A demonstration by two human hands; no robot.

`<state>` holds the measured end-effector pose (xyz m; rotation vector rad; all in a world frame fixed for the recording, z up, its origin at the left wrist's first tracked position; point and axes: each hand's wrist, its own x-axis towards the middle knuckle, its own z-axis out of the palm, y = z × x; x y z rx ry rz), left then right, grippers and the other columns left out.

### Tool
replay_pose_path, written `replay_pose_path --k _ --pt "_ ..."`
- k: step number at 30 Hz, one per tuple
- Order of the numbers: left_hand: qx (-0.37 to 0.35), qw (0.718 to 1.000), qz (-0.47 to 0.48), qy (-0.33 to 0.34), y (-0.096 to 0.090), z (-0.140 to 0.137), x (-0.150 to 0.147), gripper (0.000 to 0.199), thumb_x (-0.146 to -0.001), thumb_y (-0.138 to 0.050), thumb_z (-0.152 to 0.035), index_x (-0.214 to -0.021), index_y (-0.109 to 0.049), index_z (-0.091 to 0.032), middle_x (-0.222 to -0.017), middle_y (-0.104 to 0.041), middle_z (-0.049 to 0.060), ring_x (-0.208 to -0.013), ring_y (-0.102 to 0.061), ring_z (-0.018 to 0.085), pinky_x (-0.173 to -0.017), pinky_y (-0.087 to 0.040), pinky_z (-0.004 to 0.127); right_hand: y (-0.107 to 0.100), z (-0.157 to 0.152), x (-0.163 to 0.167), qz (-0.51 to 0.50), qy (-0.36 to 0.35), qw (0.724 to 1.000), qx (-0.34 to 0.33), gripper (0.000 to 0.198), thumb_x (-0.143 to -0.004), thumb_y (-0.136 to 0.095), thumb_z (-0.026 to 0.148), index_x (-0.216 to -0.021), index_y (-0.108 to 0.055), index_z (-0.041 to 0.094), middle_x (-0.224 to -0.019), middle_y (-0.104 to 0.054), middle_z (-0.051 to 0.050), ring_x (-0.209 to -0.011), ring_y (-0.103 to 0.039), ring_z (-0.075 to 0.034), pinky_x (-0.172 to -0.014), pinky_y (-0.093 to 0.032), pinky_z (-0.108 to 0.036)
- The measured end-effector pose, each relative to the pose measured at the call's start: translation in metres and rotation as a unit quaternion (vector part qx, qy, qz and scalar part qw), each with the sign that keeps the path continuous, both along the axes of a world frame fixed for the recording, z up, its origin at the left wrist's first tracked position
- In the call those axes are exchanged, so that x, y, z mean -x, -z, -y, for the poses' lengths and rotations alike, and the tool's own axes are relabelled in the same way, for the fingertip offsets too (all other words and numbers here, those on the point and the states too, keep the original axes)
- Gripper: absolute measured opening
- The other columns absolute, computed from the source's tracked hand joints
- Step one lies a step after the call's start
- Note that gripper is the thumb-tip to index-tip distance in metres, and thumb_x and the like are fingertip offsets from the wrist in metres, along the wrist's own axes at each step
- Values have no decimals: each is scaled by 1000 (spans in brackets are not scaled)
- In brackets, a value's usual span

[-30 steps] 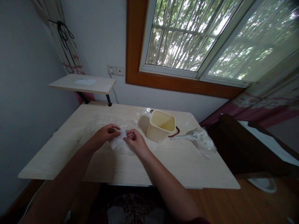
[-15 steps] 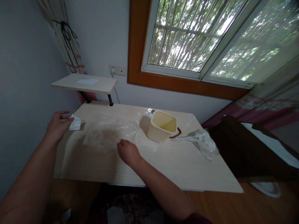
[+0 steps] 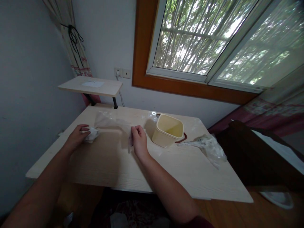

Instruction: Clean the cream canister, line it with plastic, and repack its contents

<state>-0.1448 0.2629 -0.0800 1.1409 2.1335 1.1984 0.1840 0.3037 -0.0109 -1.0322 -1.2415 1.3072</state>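
My left hand [image 3: 78, 137] is closed on a crumpled white tissue [image 3: 92, 135] at the left side of the desk. My right hand [image 3: 139, 142] pinches the right end of a clear plastic bag [image 3: 112, 123], which is lifted at that end and trails left across the desktop [image 3: 99, 167]. A cream plastic bin [image 3: 163, 137] with a brown handle [image 3: 182, 138] stands upright just right of my right hand, and neither hand touches it.
Another crumpled clear plastic bag [image 3: 210, 148] lies right of the bin. A small raised shelf [image 3: 109, 87] with a paper [image 3: 93, 84] on it stands at the back left. Behind the desk are a wall socket [image 3: 122, 72] and a window [image 3: 182, 41].
My right hand has lifted its end of the plastic bag and moved up and right, so the bag no longer lies flat. My left hand has shifted right with the tissue, which looks more crumpled.
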Motion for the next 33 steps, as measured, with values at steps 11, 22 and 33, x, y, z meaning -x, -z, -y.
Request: replay_pose_path --k 11,22,33 --pt "-52 999 0 16 -8 -23 -51 54 -71 -71 -23 -123 -58 -19 -124 -60 12 -97 -67 22 -83 -58 34 31 11 55 312 -115 897 -289 14 -89 -70 29 -79 -68 20 -93 -67 -7 -95 -60 -21 -94 -46 -38" --pt "25 998 -60 0 -20 -17 -37 54 -81 -65 -56 -123 -58 -22 -94 -71 4 -89 -69 24 -79 -52 33 63 14 44 277 -330 835 -343 31 -103 -50 30 -125 -69 17 -128 -71 -10 -125 -62 -19 -111 -46 -34" --pt "-22 990 123 63 -34 -33 -54 59 -83 -61 -29 -138 -38 -23 -89 -57 -1 -71 -67 15 -59 -50 23 47 4 -39 286 -265 846 -364 31 -102 -51 25 -129 -67 24 -126 -72 -9 -126 -61 -21 -112 -45 -43"
